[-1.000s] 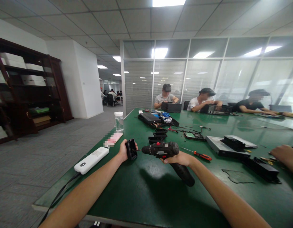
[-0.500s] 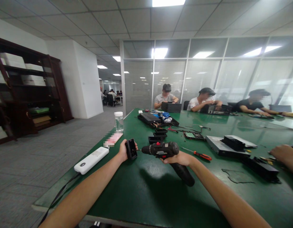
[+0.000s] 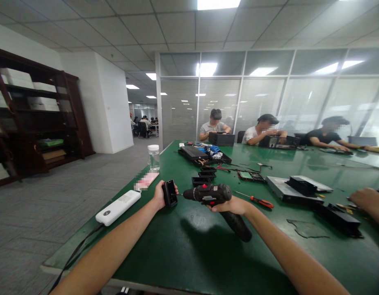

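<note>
My left hand (image 3: 160, 196) is closed round a small black plastic part (image 3: 170, 193), held upright on its edge above the green table (image 3: 189, 254). My right hand (image 3: 231, 205) grips a black cordless screwdriver (image 3: 215, 196) with red buttons. Its tip points left and touches the side of the black part. The tool's handle slopes down to the right towards the table.
A white power bank (image 3: 118, 207) with a cable lies left of my hands, with a clear bottle (image 3: 153, 157) behind. A red-handled screwdriver (image 3: 257, 200), black trays (image 3: 203, 177) and dismantled black boxes (image 3: 300, 186) lie beyond. Another person's hand (image 3: 369, 200) rests at right. Three people sit at the far end.
</note>
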`<state>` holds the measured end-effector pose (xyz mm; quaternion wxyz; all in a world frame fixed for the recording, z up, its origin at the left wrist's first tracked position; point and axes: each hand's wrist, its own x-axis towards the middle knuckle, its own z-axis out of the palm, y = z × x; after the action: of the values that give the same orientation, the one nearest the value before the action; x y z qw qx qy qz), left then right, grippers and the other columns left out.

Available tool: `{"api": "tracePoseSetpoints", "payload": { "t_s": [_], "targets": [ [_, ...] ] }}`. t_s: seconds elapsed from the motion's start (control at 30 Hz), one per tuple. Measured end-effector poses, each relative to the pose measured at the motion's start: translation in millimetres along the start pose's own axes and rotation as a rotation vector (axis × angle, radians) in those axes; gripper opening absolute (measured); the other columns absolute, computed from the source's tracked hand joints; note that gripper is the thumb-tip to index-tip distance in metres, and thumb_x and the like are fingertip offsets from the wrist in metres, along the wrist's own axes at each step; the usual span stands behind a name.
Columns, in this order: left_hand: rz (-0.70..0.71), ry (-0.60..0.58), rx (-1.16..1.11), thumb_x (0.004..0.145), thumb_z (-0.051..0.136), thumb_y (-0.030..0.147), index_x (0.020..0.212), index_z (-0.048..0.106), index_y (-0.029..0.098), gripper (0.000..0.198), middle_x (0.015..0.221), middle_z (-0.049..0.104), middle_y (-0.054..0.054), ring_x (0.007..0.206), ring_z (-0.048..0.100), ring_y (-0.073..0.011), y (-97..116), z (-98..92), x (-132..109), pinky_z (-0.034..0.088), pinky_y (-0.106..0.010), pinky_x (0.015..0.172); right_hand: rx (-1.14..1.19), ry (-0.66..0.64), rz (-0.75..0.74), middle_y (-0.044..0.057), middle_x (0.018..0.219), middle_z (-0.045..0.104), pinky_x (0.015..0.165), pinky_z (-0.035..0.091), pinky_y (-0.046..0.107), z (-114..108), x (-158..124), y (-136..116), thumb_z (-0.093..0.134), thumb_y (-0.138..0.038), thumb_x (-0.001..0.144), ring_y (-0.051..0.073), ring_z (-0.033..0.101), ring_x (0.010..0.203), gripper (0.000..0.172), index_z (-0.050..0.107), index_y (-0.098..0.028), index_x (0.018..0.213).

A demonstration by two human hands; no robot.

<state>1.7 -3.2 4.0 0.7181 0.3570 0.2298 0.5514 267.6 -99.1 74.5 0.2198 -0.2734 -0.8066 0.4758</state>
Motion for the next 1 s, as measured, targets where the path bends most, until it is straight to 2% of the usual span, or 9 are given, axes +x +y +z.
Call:
{"api": "tracePoseSetpoints", "payload": {
  "t_s": [0.43,0.73,1.0],
  "targets": [
    [-0.005,-0.005,0.0,0.07,0.029,0.038,0.07,0.054,0.007,0.04,0.065,0.056,-0.012,0.057,0.054,-0.0204,0.1,-0.7,0.7,0.042,-0.037,0.06,-0.019,0.004,0.012,0.002,0.077,0.051,0.071,0.036,0.025,-0.1,-1.0,-0.9,0.054,-0.024,0.064,0.012,0.046,0.073,0.023,0.052,-0.012,0.083],
    [-0.039,0.071,-0.044,0.071,0.028,0.038,0.069,0.054,0.008,0.04,0.063,0.056,-0.012,0.055,0.054,-0.02,2.1,6.2,-3.5,0.042,-0.036,0.057,-0.029,0.0,0.025,0.003,0.078,0.051,0.071,0.036,0.026,0.1,-0.3,-0.1,0.054,-0.025,0.064,0.012,0.046,0.073,0.025,0.052,-0.011,0.084],
    [-0.028,0.062,-0.031,0.071,0.029,0.037,0.07,0.054,0.007,0.039,0.063,0.056,-0.012,0.055,0.054,-0.0196,1.8,6.4,-3.5,0.042,-0.035,0.056,-0.011,0.004,0.016,0.002,0.075,0.05,0.069,0.037,0.025,0.1,0.2,-0.2,0.054,-0.025,0.064,0.012,0.046,0.071,0.023,0.052,-0.012,0.082]
  ]
}}
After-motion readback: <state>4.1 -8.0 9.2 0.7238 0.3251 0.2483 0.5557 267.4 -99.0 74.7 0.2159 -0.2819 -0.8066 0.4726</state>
